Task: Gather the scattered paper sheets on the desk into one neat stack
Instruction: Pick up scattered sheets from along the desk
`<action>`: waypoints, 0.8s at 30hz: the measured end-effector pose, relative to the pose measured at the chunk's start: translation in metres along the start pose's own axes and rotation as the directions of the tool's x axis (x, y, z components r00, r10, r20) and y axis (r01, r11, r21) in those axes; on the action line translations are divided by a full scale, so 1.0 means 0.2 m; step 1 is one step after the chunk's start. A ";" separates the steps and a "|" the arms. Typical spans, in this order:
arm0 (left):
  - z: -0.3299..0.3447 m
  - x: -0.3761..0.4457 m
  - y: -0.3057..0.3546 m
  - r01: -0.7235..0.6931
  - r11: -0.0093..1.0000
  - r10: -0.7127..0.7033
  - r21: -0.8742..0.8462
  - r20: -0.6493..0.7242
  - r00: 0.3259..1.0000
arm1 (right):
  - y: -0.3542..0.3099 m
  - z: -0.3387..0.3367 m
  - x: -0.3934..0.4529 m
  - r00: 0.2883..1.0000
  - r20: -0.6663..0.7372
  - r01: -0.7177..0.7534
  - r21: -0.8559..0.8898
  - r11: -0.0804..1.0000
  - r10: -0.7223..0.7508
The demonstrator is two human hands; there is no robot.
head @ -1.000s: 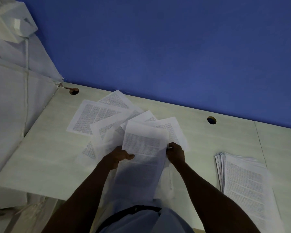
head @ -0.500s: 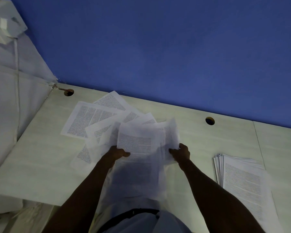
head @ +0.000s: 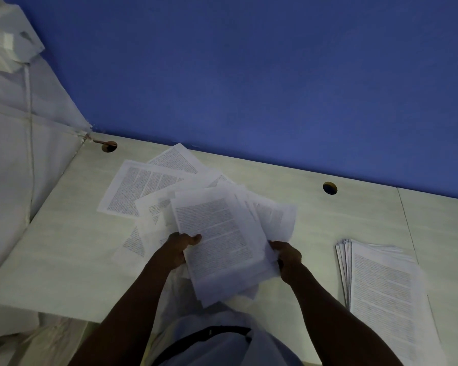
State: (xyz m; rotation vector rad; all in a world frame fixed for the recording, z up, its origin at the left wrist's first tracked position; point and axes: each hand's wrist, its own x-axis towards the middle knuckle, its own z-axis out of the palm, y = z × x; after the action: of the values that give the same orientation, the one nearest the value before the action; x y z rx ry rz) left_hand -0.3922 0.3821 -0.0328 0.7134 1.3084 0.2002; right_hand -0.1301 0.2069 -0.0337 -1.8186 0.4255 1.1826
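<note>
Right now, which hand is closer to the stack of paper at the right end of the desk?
Right. The right hand grips the gathered sheets just beside the stack; the left hand holds their far edge, farther away.

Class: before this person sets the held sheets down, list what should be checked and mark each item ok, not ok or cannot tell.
1. Left hand has a grip on the held sheets: ok.
2. Right hand grips their other side: ok.
3. Held sheets squared up: not ok, edges fan out.
4. All loose sheets collected from the desk: not ok, several lie by the wall.
5. Finished stack on the right within reach: cannot tell.
</note>
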 end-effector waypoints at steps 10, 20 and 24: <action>0.07 0.02 -0.01 -0.050 0.972 0.037 0.230 0.059 0.998 | 0.00 -0.01 -0.14 0.917 0.378 -0.018 -0.282 0.959 0.128; -0.04 -0.01 0.05 -0.063 0.962 0.007 0.265 0.206 0.979 | -0.21 -0.01 -0.06 0.894 0.146 0.442 -0.449 0.777 -0.424; -0.03 -0.02 0.04 -0.016 0.992 -0.023 0.124 0.303 0.953 | -0.23 0.02 -0.06 0.859 0.218 0.481 -0.651 0.587 -0.463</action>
State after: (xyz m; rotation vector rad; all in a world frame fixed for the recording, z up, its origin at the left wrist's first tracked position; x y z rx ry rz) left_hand -0.3963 0.3873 -0.0253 0.8139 1.0326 0.0027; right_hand -0.1067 0.2321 -0.0017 -2.3327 -0.6069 1.0301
